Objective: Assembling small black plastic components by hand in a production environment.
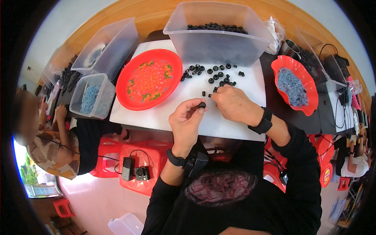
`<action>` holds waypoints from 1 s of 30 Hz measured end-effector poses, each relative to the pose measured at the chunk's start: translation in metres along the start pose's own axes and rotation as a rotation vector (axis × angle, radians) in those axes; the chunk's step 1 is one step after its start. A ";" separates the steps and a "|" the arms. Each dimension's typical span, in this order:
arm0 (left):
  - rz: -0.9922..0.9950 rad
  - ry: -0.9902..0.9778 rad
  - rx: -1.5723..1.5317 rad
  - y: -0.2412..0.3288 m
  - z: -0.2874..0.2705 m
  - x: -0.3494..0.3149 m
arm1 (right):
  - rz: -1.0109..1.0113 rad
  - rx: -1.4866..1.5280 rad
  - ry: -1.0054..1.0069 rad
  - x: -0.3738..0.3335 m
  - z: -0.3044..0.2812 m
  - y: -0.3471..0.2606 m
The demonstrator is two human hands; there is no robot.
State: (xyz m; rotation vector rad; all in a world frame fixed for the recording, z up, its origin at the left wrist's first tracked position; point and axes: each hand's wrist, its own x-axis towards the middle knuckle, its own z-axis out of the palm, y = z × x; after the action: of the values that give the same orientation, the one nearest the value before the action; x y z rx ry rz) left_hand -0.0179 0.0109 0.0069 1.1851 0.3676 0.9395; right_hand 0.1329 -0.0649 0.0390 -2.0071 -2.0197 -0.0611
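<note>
Nearest to us, our left hand (187, 119) is raised just in front of the white board (156, 115), its thumb and forefinger pinched together on a small black ring (202, 105); the ring is so small that we can make out little of its shape. Just right of it, our right hand (234, 103) rests on the board with its fingers curled down over a few loose black pieces; the fingertips are turned away from us, so we cannot tell whether they grip one. Beyond the hands, a scatter of black rings (211, 72) lies on the far part of the board, and the red tray (149, 79) sits on the board's left side. At the board's far edge stands a clear bin (217, 43) whose frosted wall hides all but the top layer of the black parts inside. Off the board's right side, a red dish (294, 84) holds a bluish heap too blurred to identify. Left of the board, another person is cut off by the rim.
</note>
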 end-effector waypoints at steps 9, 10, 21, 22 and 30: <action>-0.037 -0.106 0.012 -0.006 -0.003 -0.005 | 0.050 -0.012 0.057 -0.003 -0.014 0.004; -0.017 -0.109 0.013 -0.005 -0.001 -0.007 | 0.113 0.142 0.092 -0.005 -0.022 0.001; 0.139 -0.247 0.221 -0.009 0.012 -0.010 | 0.343 0.832 -0.120 -0.014 -0.051 -0.017; 0.143 -0.266 0.228 -0.010 0.011 -0.011 | 0.343 0.833 -0.120 -0.014 -0.051 -0.016; 0.171 -0.309 0.296 -0.008 0.010 -0.012 | 0.292 0.836 -0.252 -0.013 -0.055 -0.009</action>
State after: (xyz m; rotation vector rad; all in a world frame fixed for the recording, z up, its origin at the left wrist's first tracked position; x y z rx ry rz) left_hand -0.0153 -0.0053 0.0008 1.6284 0.1598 0.8483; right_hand 0.1334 -0.0903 0.0906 -1.7444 -1.4559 0.9655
